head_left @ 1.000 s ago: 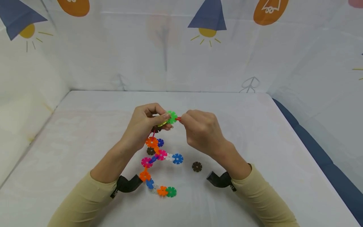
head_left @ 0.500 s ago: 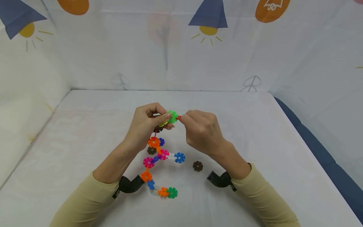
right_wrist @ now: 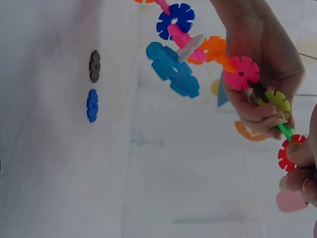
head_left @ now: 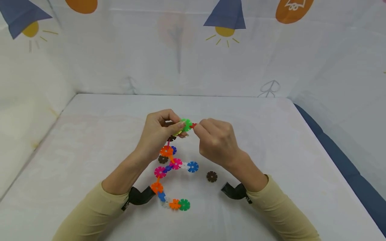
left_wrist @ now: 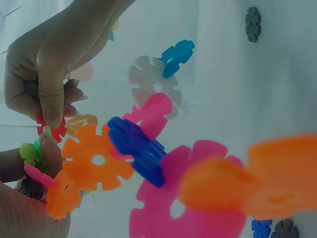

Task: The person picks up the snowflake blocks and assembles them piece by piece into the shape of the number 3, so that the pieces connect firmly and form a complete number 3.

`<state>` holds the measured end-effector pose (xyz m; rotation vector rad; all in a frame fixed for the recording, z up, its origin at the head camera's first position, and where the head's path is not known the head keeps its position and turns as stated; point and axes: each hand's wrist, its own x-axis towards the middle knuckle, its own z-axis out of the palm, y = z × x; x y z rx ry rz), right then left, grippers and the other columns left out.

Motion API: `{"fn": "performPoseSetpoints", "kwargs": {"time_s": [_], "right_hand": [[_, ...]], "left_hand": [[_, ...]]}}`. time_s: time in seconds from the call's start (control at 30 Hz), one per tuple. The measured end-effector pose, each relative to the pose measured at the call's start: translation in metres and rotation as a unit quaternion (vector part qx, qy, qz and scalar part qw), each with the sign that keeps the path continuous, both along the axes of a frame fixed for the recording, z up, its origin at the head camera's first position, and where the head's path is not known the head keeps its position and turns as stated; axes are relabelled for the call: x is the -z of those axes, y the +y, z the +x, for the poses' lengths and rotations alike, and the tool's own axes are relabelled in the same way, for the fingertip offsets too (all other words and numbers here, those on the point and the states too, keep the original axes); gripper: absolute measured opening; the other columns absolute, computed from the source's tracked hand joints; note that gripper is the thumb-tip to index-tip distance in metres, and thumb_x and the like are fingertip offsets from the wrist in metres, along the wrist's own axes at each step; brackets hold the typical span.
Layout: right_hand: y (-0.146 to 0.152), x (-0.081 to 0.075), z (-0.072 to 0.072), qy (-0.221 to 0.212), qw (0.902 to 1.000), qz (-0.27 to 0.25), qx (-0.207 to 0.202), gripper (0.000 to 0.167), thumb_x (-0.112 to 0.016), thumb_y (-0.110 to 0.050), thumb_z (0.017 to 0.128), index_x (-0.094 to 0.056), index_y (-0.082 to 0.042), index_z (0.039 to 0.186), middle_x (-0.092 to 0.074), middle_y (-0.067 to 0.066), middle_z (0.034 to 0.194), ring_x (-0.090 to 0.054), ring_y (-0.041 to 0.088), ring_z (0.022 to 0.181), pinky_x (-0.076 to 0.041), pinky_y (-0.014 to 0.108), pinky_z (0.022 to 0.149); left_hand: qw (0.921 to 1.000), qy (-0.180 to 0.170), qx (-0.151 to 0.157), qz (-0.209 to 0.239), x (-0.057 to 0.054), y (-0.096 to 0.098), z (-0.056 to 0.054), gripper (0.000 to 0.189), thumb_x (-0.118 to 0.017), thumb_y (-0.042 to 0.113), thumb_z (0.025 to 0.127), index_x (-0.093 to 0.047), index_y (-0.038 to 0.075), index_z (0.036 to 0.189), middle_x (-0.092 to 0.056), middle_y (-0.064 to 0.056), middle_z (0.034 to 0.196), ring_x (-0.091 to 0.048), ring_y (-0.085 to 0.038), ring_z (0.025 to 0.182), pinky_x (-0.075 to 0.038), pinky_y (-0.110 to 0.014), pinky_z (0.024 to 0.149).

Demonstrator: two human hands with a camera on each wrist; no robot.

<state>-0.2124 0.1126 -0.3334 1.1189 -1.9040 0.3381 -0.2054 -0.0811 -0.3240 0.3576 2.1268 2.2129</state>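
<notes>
My left hand [head_left: 159, 134] pinches a bright green snowflake disc [head_left: 187, 125] between thumb and fingers, with a yellow snowflake disc [right_wrist: 277, 101] joined beside it. From there hangs a chain of interlocked discs, among them an orange disc [head_left: 166, 151], a pink disc [head_left: 160, 172] and a blue side disc [head_left: 193, 166]. A dark green disc [head_left: 184, 205] forms its lower end. Facing the left hand, my right hand [head_left: 217, 139] has its fingers curled and pinches a red snowflake disc [right_wrist: 284, 157]. The red disc meets the edge of the bright green one; the right fingers partly cover it.
On the white table [head_left: 256, 134] lies a loose brown disc [head_left: 212, 176], right of the chain. Another brown disc [head_left: 163, 159] and a dark blue disc [head_left: 174, 150] show behind the chain. White printed cloth [head_left: 126, 50] stands around the back and sides.
The head view shifts slightly, so hands, chain and loose disc appear a little further right. Both hands keep their pinch on the red and green discs; the chain sways little.
</notes>
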Motion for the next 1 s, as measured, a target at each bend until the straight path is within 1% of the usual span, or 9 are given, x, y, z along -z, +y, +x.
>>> {"fn": "performPoseSetpoints", "kwargs": {"time_s": [0.13, 0.23, 0.3, 0.4, 0.5, 0.57, 0.67, 0.77, 1.0], "right_hand": [[0.0, 0.001, 0.0, 0.016, 0.9999, 0.002, 0.004, 0.021, -0.047, 0.009, 0.08, -0.053, -0.005, 0.066, -0.052, 0.005, 0.057, -0.048, 0.017, 0.046, -0.035, 0.022, 0.04], [-0.001, 0.001, 0.0, 0.027, 0.9996, 0.001, 0.004, 0.023, -0.045, 0.01, 0.079, -0.051, -0.006, 0.065, -0.05, 0.004, 0.057, -0.046, 0.016, 0.046, -0.031, 0.022, 0.04], [-0.001, 0.0, 0.001, 0.03, 0.9996, -0.002, 0.001, 0.023, -0.046, 0.01, 0.08, -0.051, -0.006, 0.065, -0.05, 0.004, 0.057, -0.046, 0.016, 0.046, -0.032, 0.022, 0.04], [0.0, -0.002, 0.001, 0.034, 0.9994, -0.005, -0.007, 0.021, -0.05, 0.009, 0.081, -0.053, -0.005, 0.067, -0.054, 0.006, 0.059, -0.048, 0.017, 0.048, -0.036, 0.022, 0.041], [0.0, -0.007, 0.002, 0.046, 0.9987, -0.015, -0.019, 0.017, -0.054, 0.007, 0.084, -0.06, -0.003, 0.071, -0.062, 0.007, 0.063, -0.054, 0.019, 0.051, -0.045, 0.023, 0.046], [0.0, -0.011, 0.002, 0.056, 0.9975, -0.028, -0.033, 0.015, -0.057, 0.007, 0.085, -0.064, -0.001, 0.074, -0.066, 0.008, 0.066, -0.057, 0.02, 0.053, -0.05, 0.024, 0.05], [0.001, -0.014, 0.001, 0.062, 0.9955, -0.047, -0.055, 0.014, -0.059, 0.005, 0.089, -0.067, 0.001, 0.078, -0.069, 0.01, 0.069, -0.061, 0.021, 0.055, -0.054, 0.026, 0.053], [0.002, -0.015, 0.0, 0.065, 0.9933, -0.063, -0.071, 0.014, -0.059, 0.004, 0.09, -0.068, 0.002, 0.08, -0.068, 0.011, 0.069, -0.06, 0.022, 0.055, -0.054, 0.027, 0.053], [0.006, -0.014, 0.0, 0.075, 0.9915, -0.069, -0.081, 0.014, -0.057, 0.005, 0.088, -0.068, 0.002, 0.08, -0.065, 0.011, 0.068, -0.056, 0.021, 0.054, -0.051, 0.026, 0.051]], "left_hand": [[0.9999, 0.012, -0.001, 0.002, 0.002, 0.002, 0.0, 0.013, -0.065, 0.007, 0.094, -0.062, -0.002, 0.086, -0.07, -0.002, 0.079, -0.073, -0.02, 0.069, -0.058, -0.027, 0.066], [0.9998, 0.021, -0.004, 0.0, 0.002, 0.002, 0.001, 0.014, -0.065, 0.008, 0.094, -0.062, -0.003, 0.086, -0.07, -0.002, 0.079, -0.072, -0.02, 0.068, -0.057, -0.027, 0.065], [0.9997, 0.023, -0.001, -0.005, 0.001, 0.001, 0.002, 0.013, -0.065, 0.008, 0.094, -0.062, -0.002, 0.087, -0.07, -0.002, 0.079, -0.072, -0.02, 0.068, -0.056, -0.027, 0.062], [0.9994, 0.024, 0.011, -0.022, -0.005, -0.004, 0.003, 0.011, -0.064, 0.008, 0.095, -0.062, 0.001, 0.087, -0.07, -0.001, 0.079, -0.072, -0.019, 0.069, -0.052, -0.025, 0.059], [0.9985, 0.029, 0.021, -0.043, -0.013, -0.009, 0.004, 0.009, -0.064, 0.008, 0.095, -0.062, 0.005, 0.087, -0.071, 0.0, 0.081, -0.072, -0.019, 0.07, -0.047, -0.025, 0.055], [0.998, 0.035, 0.024, -0.046, -0.017, -0.012, 0.005, 0.009, -0.064, 0.008, 0.095, -0.063, 0.007, 0.087, -0.071, -0.001, 0.082, -0.072, -0.019, 0.07, -0.046, -0.026, 0.056], [0.9977, 0.046, 0.03, -0.039, -0.019, -0.013, 0.006, 0.009, -0.063, 0.008, 0.095, -0.063, 0.011, 0.086, -0.07, -0.001, 0.085, -0.072, -0.021, 0.072, -0.047, -0.026, 0.057], [0.9977, 0.052, 0.038, -0.022, -0.019, -0.013, 0.006, 0.01, -0.062, 0.007, 0.095, -0.064, 0.012, 0.087, -0.07, -0.001, 0.086, -0.072, -0.022, 0.073, -0.048, -0.026, 0.059], [0.997, 0.057, 0.051, 0.004, -0.018, -0.011, 0.005, 0.011, -0.062, 0.005, 0.095, -0.065, 0.012, 0.087, -0.07, -0.002, 0.088, -0.072, -0.021, 0.074, -0.052, -0.027, 0.062]]}}
